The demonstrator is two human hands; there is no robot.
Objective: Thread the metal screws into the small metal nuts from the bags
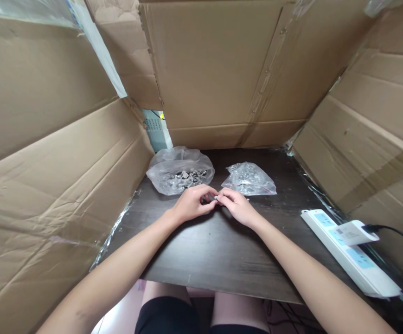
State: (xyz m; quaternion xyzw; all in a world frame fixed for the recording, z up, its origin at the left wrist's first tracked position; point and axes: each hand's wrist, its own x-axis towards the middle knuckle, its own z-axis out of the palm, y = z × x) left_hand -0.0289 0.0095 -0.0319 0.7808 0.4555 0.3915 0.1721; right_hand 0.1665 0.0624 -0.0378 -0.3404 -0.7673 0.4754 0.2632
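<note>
Centre of frame: left hand (192,204) and right hand (238,206), fingers curled, meet tip to tip and pinch a small metal part (215,198) low over the dark surface (215,260), just below the open bag (180,174) of metal pieces and the zip bag (249,180).

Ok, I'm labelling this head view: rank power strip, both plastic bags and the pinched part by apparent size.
1. power strip, though nearest the camera
2. open bag
3. zip bag
4. small metal part
</note>
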